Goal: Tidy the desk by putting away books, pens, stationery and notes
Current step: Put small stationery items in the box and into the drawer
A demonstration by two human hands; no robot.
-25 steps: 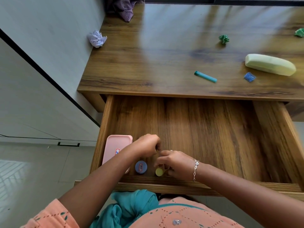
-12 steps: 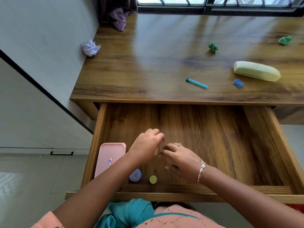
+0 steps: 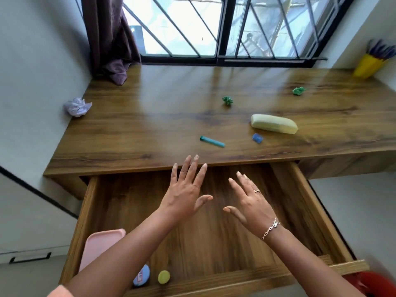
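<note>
We hold our left hand point(image 3: 184, 194) and right hand point(image 3: 250, 202) flat and empty, fingers spread, apart above the open drawer point(image 3: 128, 211) at frame centre; the teal pen point(image 3: 212, 141) lies on the desk point(image 3: 128, 136) just above them.

We can read no text anywhere in the frame. At the lower left, a blue round item point(image 3: 141, 275) in the drawer point(image 3: 296, 189) bears a white label with red marks, too blurred for us to make out.
</note>
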